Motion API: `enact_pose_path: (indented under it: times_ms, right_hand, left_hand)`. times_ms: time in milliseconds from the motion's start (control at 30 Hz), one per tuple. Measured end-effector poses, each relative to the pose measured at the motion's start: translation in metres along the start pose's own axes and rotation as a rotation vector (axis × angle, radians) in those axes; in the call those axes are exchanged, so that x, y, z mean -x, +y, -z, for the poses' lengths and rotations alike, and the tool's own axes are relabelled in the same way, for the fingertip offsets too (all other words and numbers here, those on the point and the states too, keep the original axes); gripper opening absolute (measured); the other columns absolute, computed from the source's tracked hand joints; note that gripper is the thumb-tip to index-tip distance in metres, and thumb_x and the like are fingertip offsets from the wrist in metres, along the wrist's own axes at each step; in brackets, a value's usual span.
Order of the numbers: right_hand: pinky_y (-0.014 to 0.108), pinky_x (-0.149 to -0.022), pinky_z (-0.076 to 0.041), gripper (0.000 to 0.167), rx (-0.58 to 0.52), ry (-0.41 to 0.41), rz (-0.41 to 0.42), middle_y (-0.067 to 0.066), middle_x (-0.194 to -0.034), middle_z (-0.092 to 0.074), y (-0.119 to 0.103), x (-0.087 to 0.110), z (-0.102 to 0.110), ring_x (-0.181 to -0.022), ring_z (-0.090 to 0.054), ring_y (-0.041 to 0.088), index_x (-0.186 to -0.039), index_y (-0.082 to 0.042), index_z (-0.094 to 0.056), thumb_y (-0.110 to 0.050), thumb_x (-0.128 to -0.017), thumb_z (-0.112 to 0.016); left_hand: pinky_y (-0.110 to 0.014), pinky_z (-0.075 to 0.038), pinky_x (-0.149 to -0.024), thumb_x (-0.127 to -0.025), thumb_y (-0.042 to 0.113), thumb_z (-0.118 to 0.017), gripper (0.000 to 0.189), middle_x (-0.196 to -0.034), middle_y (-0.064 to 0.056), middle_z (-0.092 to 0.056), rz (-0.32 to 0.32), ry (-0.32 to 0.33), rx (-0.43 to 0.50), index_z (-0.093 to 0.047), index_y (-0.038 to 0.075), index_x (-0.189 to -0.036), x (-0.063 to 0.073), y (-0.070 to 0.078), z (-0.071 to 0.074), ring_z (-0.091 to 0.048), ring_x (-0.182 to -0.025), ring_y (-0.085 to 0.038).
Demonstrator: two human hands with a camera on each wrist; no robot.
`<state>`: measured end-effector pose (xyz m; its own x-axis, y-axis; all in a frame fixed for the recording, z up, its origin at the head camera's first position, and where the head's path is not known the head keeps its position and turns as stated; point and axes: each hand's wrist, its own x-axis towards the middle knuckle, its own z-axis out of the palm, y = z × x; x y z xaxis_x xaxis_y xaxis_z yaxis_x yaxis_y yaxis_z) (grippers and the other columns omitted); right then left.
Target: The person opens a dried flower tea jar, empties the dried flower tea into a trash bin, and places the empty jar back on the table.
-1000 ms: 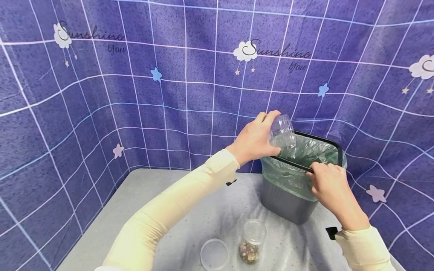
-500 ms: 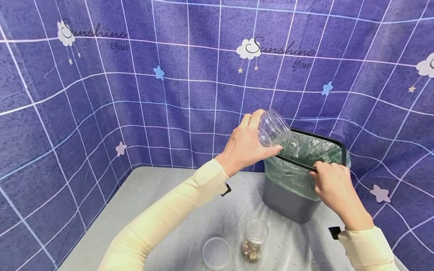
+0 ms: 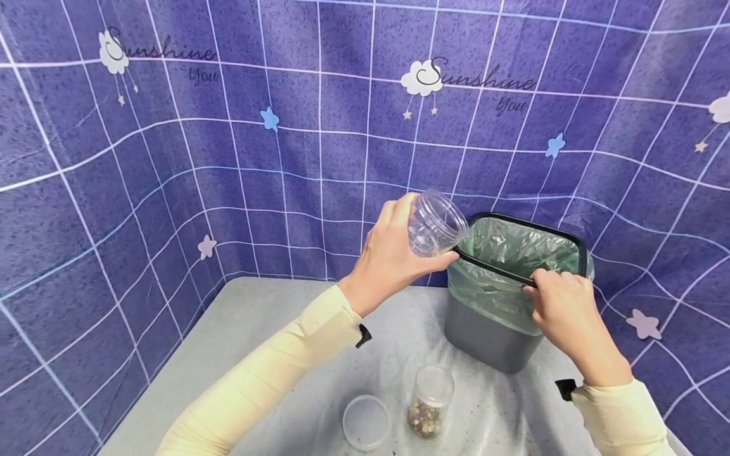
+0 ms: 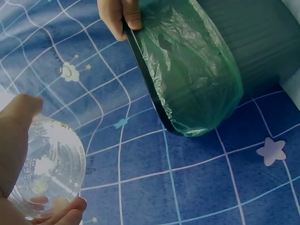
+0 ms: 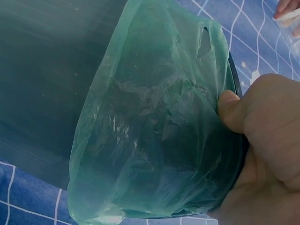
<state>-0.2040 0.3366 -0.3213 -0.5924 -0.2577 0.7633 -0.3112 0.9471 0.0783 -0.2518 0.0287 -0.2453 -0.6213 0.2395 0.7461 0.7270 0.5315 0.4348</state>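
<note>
In the head view my left hand (image 3: 390, 253) grips a clear plastic jar (image 3: 436, 221), tilted with its mouth toward the bin; no contents show inside it. The jar's mouth is close by the bin's left rim. My right hand (image 3: 564, 310) holds the near black rim of a grey trash bin (image 3: 490, 342), fingers over the edge. A green bag (image 3: 490, 297) lines the bin and folds down outside. From the right wrist view, the thumb (image 5: 229, 110) presses the bag (image 5: 150, 122) at the rim.
A second clear jar (image 3: 430, 405), partly filled with small mixed brown and pale pieces, stands on the grey-white table (image 3: 274, 316). A round translucent lid (image 3: 366, 422) lies to its left. Behind hangs a purple checked cloth (image 3: 342, 158).
My left hand has drawn the jar leftward, away from over the bin, and the jar is tipped less steeply. The right hand keeps its hold on the rim.
</note>
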Motion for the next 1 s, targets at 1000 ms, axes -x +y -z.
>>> enact_pose_path:
  times_ms: [1000]
  right_hand:
    - [0.056, -0.064, -0.036, 0.016, -0.032, -0.031, -0.029, 0.009, -0.064, -0.057, 0.003, -0.003, 0.001, -0.060, -0.050, 0.037, -0.079, -0.005, -0.057, -0.004, -0.083, -0.072]
  left_hand:
    - [-0.042, -0.051, -0.091, -0.061, 0.039, -0.095, 0.096, -0.119, 0.002, -0.065, 0.265, 0.025, 0.056, -0.046, 0.014, -0.140, 0.093, -0.051, 0.046, -0.061, -0.110, -0.021]
